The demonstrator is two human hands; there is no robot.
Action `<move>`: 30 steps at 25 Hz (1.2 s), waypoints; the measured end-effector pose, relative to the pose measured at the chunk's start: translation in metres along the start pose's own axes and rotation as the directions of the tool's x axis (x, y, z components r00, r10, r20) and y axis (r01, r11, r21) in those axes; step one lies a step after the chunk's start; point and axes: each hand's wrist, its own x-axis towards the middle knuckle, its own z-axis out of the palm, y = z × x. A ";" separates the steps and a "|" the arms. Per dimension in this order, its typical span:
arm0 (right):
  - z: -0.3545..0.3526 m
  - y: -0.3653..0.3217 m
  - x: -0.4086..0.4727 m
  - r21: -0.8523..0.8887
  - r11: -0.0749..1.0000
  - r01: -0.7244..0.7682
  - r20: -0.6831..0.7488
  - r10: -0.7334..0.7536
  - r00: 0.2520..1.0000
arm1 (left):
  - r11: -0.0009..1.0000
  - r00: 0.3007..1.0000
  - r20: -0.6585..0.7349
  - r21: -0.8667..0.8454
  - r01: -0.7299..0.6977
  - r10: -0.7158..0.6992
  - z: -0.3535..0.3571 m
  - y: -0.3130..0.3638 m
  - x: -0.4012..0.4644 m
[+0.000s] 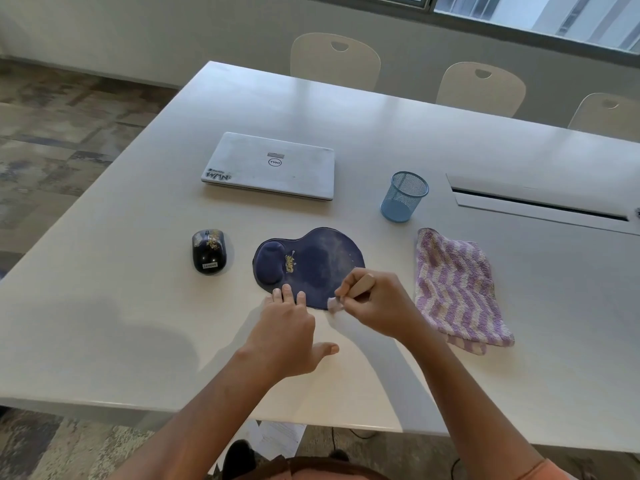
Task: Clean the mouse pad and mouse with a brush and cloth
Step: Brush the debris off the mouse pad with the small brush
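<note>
Mouse pad (pixel 311 268), dark blue with yellowish crumbs, lies on the white tabletop (pixel 138 306) under both hands. Left hand (pixel 287 327) presses straight fingers (pixel 286 292) on its near edge. Right hand (pixel 377 306) has its fingers curled around a brush (pixel 363 284), bristles at the pad's near edge. Beyond the left fingers sits a black mouse (pixel 209 251); right of the right fingers lies a purple striped cloth (pixel 457 289).

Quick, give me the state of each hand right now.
Left hand: open, straight fingers pressing the near edge of the mouse pad.
Right hand: closed around the brush, bristle end at the pad's near edge.
</note>
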 end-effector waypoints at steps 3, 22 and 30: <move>-0.022 0.016 0.004 -0.046 0.994 -0.101 -0.063 0.098 0.993 | 1.000 1.000 -0.003 0.007 -0.006 0.006 -0.001 0.000 -0.001; -0.046 0.029 0.021 -0.117 0.957 -0.265 -0.138 0.249 0.959 | 1.000 1.000 0.014 0.029 0.001 -0.001 -0.004 0.002 -0.001; -0.054 0.033 0.025 -0.143 0.963 -0.229 -0.107 0.215 0.971 | 1.000 1.000 0.002 0.008 0.016 -0.016 0.002 0.002 0.003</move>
